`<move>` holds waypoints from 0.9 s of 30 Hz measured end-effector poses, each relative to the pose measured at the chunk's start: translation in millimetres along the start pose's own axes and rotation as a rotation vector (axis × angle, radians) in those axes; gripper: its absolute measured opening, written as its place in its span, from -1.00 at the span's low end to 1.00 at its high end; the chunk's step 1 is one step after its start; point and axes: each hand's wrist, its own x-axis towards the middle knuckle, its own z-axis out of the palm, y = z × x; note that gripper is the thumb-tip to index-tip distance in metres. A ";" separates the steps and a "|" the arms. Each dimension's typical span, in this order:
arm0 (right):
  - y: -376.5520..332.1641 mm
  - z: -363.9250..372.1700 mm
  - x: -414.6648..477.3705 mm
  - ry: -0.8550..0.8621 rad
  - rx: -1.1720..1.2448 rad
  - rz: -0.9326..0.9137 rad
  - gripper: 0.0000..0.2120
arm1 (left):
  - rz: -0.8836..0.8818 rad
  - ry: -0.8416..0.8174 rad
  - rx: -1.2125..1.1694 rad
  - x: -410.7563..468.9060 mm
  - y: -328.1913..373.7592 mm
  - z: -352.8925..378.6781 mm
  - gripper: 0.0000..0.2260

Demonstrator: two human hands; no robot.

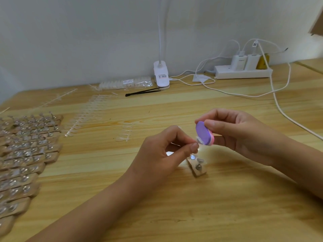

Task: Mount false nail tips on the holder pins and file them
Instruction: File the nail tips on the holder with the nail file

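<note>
1. The left hand [162, 151] pinches a small clear nail tip [199, 140] between thumb and forefinger. Whether the tip sits on a pin there is too small to tell.
2. The right hand [239, 133] grips a purple-and-pink file block [202, 132], thumb on its purple face. The block's lower edge touches the tip.
3. Both hands are raised close together above a short wooden holder strip [197, 170], which lies on the wooden table [174, 206]. The strip carries a metal pin [198, 166] and another clear tip just beside it.
4. At the left edge lies a large overlapping pile of holder strips [26, 154], their pins bearing clear tips.
5. Rows of clear tips on sprues [87, 117] lie on the table between that pile and the hands.
6. By the wall, a clear plastic bag [125, 83] holds rows of pale tips, packed side by side.
7. Black tweezers [141, 92] lie near a white clip lamp [161, 75]. A power strip [243, 72] with chargers stands further right.
</note>
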 end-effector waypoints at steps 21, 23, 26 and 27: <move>4.8 4.2 0.2 -0.020 0.084 0.030 -0.78 | -0.136 0.073 -0.218 5.9 1.7 -8.2 -0.96; 5.1 5.2 0.8 0.014 0.082 0.005 -0.81 | -0.144 0.069 -0.215 5.6 0.3 -7.1 -0.95; 5.7 4.4 2.9 0.095 0.100 -0.034 -0.85 | -0.155 0.053 -0.212 5.0 -0.7 -5.6 -0.96; 5.7 4.6 3.2 0.107 0.110 -0.048 -0.85 | -0.155 0.043 -0.211 4.6 -0.6 -5.7 -0.96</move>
